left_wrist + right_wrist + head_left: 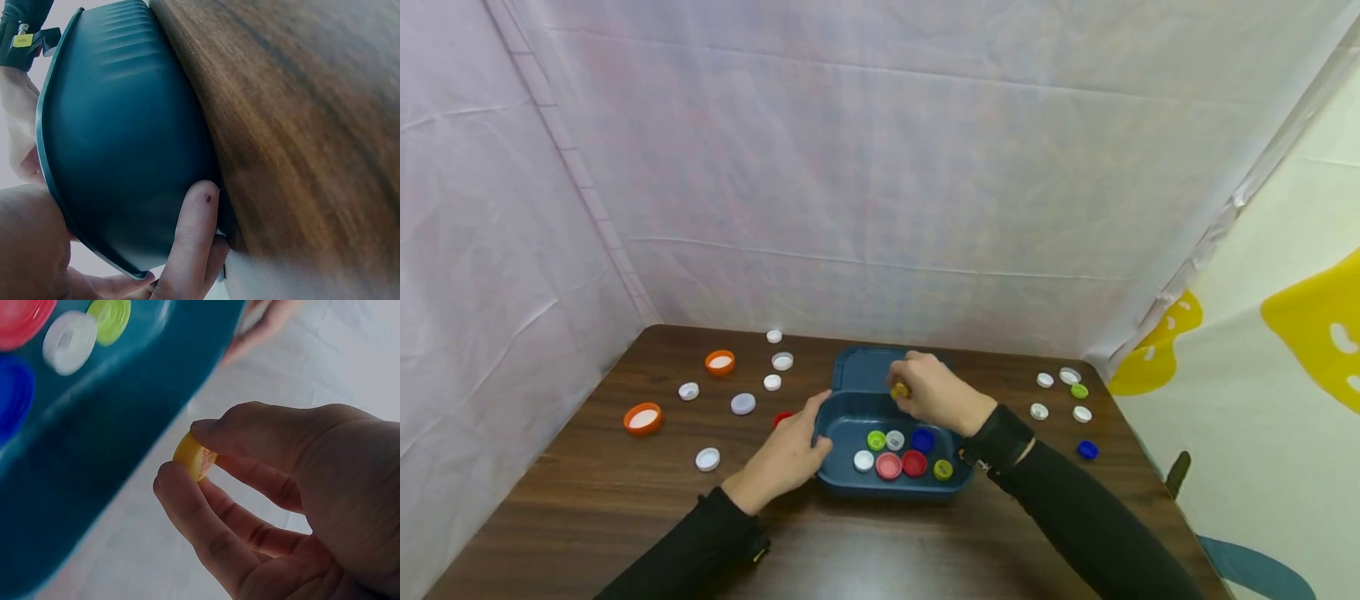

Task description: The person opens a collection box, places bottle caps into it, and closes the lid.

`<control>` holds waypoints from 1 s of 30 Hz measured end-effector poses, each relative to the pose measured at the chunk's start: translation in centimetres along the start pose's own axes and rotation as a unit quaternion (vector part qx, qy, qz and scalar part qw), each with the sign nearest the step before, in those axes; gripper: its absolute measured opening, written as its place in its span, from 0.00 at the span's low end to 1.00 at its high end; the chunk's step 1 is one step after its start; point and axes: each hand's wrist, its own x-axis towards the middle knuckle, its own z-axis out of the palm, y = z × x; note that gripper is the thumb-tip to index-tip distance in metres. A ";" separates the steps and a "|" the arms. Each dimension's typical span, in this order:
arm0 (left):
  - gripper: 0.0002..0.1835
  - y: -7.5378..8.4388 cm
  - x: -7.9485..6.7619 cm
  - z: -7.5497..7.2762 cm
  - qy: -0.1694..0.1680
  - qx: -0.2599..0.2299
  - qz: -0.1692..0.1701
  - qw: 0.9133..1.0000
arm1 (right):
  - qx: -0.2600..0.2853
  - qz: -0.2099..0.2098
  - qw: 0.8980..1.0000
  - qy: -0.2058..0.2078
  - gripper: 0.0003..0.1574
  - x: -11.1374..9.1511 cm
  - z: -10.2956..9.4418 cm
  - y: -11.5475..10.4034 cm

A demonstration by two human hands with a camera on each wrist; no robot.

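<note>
My right hand pinches a yellow bottle cap between thumb and index finger, over the far side of a dark blue plastic box. Inside that box lie several caps, among them a red cap, a pink cap, a dark blue cap and a light green cap. At the box's left end, my left hand grips the wall, its thumb over the rim and fingers along the outside. A red cap is partly hidden behind the left hand.
A blue lid panel lies behind the box. On the brown table, orange rings with white centres and several white caps are scattered left. More white caps, a green cap and a blue cap lie right.
</note>
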 end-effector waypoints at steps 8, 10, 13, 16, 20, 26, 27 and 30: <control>0.42 1.2 0.0 -0.1 -0.013 0.001 -0.065 0.998 | 0.031 -0.042 0.996 -0.067 0.14 2.5 2.0 -2.3; 0.42 1.2 -0.1 -0.2 -0.011 0.003 -0.064 0.998 | 0.031 -0.044 0.995 -0.083 0.13 3.1 2.5 -2.8; 0.42 1.1 0.0 -0.1 -0.006 0.003 -0.059 0.998 | 0.032 -0.050 0.993 -0.104 0.11 3.9 3.4 -3.1; 0.42 0.8 0.1 0.0 -0.004 0.001 -0.051 0.999 | 0.029 -0.058 0.990 -0.123 0.10 4.5 4.2 -3.3; 0.42 0.6 0.1 0.1 -0.004 -0.004 -0.046 0.999 | 0.024 -0.061 0.988 -0.142 0.09 5.2 5.0 -3.8; 0.43 0.7 0.0 0.1 -0.004 -0.009 -0.044 0.999 | 0.021 -0.039 0.985 -0.165 0.10 5.7 5.5 -4.3; 0.43 0.7 0.0 0.0 -0.003 -0.011 -0.043 0.999 | 0.023 -0.036 0.985 -0.168 0.10 5.7 5.6 -4.3; 0.43 0.7 -0.1 0.0 -0.002 -0.012 -0.040 0.999 | 0.027 -0.031 0.984 -0.171 0.11 5.5 5.4 -4.4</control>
